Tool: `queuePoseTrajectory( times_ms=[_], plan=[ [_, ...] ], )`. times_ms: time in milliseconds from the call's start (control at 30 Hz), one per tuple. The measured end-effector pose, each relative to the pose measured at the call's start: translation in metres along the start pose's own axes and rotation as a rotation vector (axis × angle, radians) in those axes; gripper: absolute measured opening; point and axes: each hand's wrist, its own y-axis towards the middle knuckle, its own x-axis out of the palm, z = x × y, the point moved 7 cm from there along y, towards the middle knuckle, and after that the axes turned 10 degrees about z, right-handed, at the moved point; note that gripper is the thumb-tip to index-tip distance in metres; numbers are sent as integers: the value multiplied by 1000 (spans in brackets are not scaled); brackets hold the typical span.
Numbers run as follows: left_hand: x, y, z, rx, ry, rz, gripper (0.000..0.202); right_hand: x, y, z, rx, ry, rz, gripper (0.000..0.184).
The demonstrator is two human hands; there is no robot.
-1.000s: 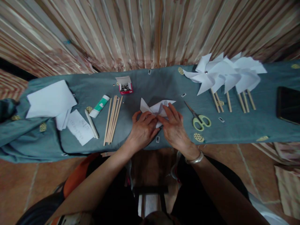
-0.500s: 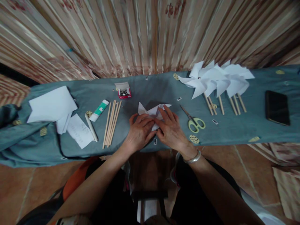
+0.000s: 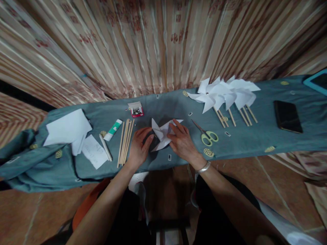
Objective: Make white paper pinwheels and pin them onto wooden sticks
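Note:
A folded white paper pinwheel (image 3: 163, 133) lies on the cloth in front of me, its pointed blades raised. My right hand (image 3: 181, 140) holds the right side of the pinwheel, fingers over its folds and thumb underneath or behind, partly hidden. Just left of the paper, my left hand (image 3: 140, 144) is open, with a gap between its thumb and curled fingers. Several thin wooden sticks (image 3: 125, 143) lie beside the left hand. Green-handled scissors (image 3: 206, 134) rest to the right of the right hand.
Behind the left hand stands a small red box of metal pins (image 3: 137, 111). A glue stick (image 3: 113, 130), a white pen-like stick (image 3: 105, 147) and paper sheets (image 3: 67, 127) lie left. Several finished pinwheels (image 3: 224, 93), a black phone (image 3: 287, 116) and a blue-edged device (image 3: 318, 81) are right.
My left hand has come off the paper and moved left, its thumb and fingers spreading. The right hand stays on the pinwheel, whose centre now shows. The view has shifted slightly.

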Motion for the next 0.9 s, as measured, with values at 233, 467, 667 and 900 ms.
queuePoseTrajectory(
  times_ms=[233, 467, 667, 900],
  plan=[
    [21, -21, -27, -648, -658, 61, 58, -1, -1, 7, 74, 57, 47, 29],
    [38, -32, -10, -990, -976, -40, 35, -4, -2, 7, 117, 104, 100, 29],
    [47, -29, 2, -955, -1031, -160, 30, -9, -4, -1, 86, 113, 106, 31],
    [52, -29, 5, -959, -1070, -188, 40, -18, -10, -10, 9, 79, 130, 34]
  ],
)
